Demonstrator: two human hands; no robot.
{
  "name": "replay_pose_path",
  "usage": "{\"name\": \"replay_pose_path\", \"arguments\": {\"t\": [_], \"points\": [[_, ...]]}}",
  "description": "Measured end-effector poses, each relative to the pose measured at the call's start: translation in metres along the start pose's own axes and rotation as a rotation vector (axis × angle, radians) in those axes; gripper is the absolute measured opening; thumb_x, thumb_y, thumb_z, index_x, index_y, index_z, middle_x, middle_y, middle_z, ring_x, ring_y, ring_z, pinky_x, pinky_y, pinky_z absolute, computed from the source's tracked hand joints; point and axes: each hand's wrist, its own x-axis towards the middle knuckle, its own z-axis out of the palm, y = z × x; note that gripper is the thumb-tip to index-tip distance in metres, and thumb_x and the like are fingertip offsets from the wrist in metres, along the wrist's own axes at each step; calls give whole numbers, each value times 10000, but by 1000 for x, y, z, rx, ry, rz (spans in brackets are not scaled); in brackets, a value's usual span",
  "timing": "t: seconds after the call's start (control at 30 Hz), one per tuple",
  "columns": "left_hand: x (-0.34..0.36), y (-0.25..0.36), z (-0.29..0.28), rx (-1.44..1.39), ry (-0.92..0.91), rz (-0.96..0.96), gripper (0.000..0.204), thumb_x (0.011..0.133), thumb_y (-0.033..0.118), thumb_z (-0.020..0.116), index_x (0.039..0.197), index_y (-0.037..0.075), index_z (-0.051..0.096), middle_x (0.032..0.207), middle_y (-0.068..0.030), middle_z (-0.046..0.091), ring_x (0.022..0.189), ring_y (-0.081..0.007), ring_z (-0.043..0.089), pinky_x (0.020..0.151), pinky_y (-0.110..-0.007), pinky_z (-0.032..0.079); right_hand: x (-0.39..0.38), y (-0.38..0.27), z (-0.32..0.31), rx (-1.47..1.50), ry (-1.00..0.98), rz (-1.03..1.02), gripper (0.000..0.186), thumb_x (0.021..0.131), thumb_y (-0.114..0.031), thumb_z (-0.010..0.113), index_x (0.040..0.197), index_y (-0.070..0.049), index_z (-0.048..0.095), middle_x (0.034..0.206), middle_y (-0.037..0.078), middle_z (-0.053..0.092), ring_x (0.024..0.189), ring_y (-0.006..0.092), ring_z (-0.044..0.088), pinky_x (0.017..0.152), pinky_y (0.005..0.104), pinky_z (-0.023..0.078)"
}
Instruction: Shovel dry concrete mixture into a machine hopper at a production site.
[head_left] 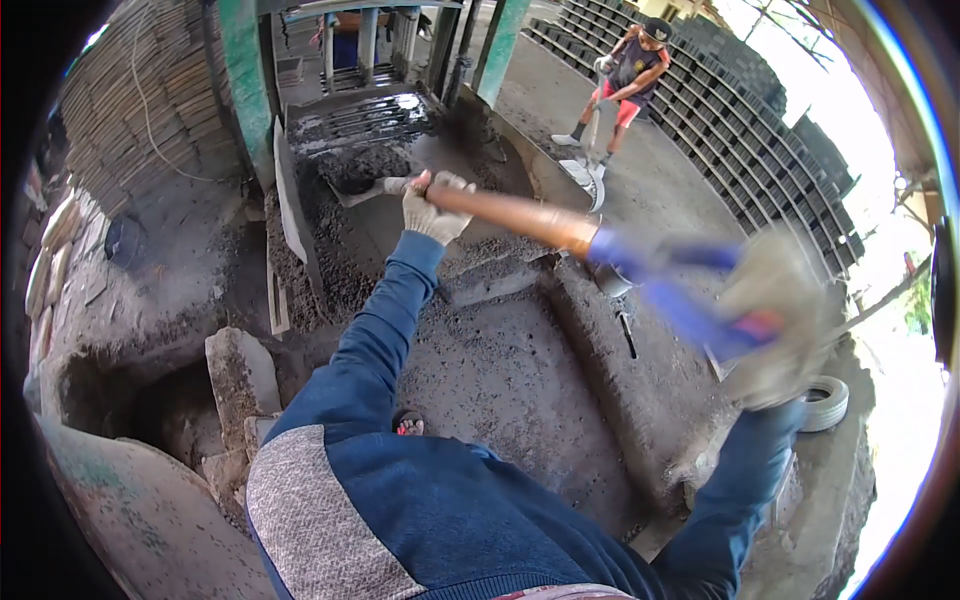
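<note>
Here we are at the slotted dark metal bed [370, 128], flanked by chipped green posts [245, 80], and the long brown-shafted shovel with a grey metal blade [515, 215] has its business end just short of the bed's near edge, a heap of dark gritty mix [365, 167] seemingly riding on it! Left hand [437, 208], in a pale knitted glove, is closed round the shaft close to the blade: lovely spot, that one bears the weight. Right hand [775, 315], gloved too, holds the blue handle end [650, 285], its fingers too blurred to read. Now, technique: blade level until it clears that near edge, left hand as pivot, right wrist supplying the roll. Ease the load off in a fan, I'd say, because one hard fling could scatter grit past the bed's corners. Turn from the hips, too; a sandalled foot [409, 424] shows on the grey pit floor [500, 380]. The co-worker in dark top and red shorts [632, 75] is well apart, beyond the far right
</note>
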Motion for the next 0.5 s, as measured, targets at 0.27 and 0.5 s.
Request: {"name": "replay_pose_path", "arguments": {"t": [0.27,0.5], "points": [[-24,-51,-52,237,109,-153,143,754,164,595,667,127,488,588,-9,465,538,-216,492,578,-439,457,-264,-56,131,-334,-262,548,195,579,-202,697,586,-126,518,731,59,553,848,283,581,915,520,367],[-78,1,205,566,-1393,2,434,815,446,580,534,243,319,439,113,323,367,-47,313,395,-241,271,-247,-29,158,-704,-73,449,73,706,-160,587,766,-122,602,966,60,576,1048,273,540,954,598,367]]}}
